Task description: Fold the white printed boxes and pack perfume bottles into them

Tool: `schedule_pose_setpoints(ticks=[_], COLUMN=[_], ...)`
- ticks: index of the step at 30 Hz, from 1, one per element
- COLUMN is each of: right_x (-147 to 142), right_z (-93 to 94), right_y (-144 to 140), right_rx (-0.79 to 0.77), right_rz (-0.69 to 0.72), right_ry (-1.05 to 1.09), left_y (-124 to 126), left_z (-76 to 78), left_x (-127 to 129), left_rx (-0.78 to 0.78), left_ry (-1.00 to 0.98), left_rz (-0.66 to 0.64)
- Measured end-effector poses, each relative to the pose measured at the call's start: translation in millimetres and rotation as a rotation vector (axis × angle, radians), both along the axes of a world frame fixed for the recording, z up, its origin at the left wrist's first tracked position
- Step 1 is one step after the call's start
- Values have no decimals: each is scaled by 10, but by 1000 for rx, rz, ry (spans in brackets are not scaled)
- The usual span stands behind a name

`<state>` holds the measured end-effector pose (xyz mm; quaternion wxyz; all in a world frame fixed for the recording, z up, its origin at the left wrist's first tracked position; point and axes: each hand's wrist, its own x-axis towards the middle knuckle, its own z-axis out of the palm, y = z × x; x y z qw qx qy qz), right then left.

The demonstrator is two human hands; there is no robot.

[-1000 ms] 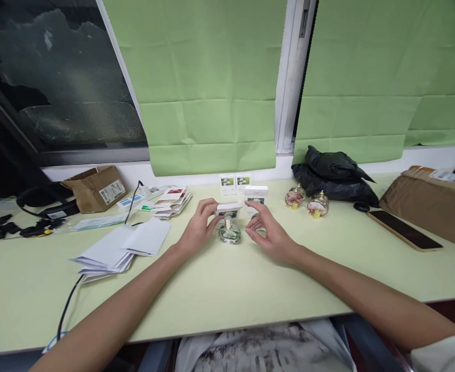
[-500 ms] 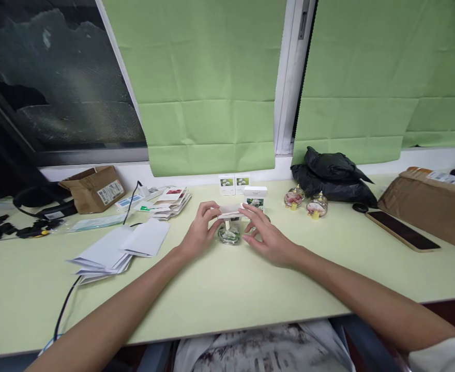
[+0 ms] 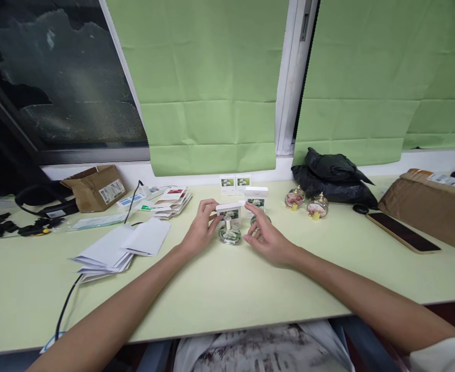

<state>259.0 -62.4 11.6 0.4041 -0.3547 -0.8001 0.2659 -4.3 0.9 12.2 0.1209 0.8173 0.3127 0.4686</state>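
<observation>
Between my hands a small white perfume box (image 3: 234, 215) with a green floral picture stands upright on the table. My left hand (image 3: 201, 226) pinches its left side, thumb in front and fingers behind. At its upper right corner are the fingertips of my right hand (image 3: 269, 237), curled round that edge. Directly in front of the box stands a clear glass perfume bottle (image 3: 229, 235) with a silvery top. Another glass bottle (image 3: 254, 221) is partly hidden behind my right fingers, before a second white box (image 3: 259, 192).
Two white picture cards or boxes (image 3: 234, 186) stand at the back. To the right are two ornate pink-gold bottles (image 3: 295, 197), black plastic bags (image 3: 333, 178), a phone (image 3: 402, 232) and a cardboard box (image 3: 433, 204). On the left lie folded white cartons (image 3: 107, 249) and a cable (image 3: 67, 305).
The white box has come down and tipped upright behind the front bottle, so its picture side now faces me. Both hands stay at its sides.
</observation>
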Motion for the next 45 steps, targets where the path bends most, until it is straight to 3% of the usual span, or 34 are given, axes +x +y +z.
schedule_pose_setpoints(ticks=[3, 7, 11, 22, 26, 35, 41, 45], right_x=[-8, -16, -12, -42, -34, 20, 102, 119], right_z=[6, 28, -4, 49, 43, -20, 56, 108], right_y=[-27, -52, -13, -6, 18, 34, -16, -80], right_rx=[113, 213, 226, 277, 313, 38, 255, 388], right_rz=[-3, 120, 162, 194, 146, 28, 53, 33], right_ry=[-59, -240, -358, -345, -313, -161, -247, -158], left_y=[10, 17, 20, 48, 41, 18, 16, 45], left_z=[-3, -21, -34, -43, -37, -18, -27, -59], left_x=[-5, -6, -11, -37, -28, -59, -113, -143], left_rx=[19, 22, 31, 109, 101, 185, 268, 321], left_ry=[3, 2, 11, 36, 19, 124, 271, 322], left_rz=[3, 16, 34, 69, 59, 101, 121, 109])
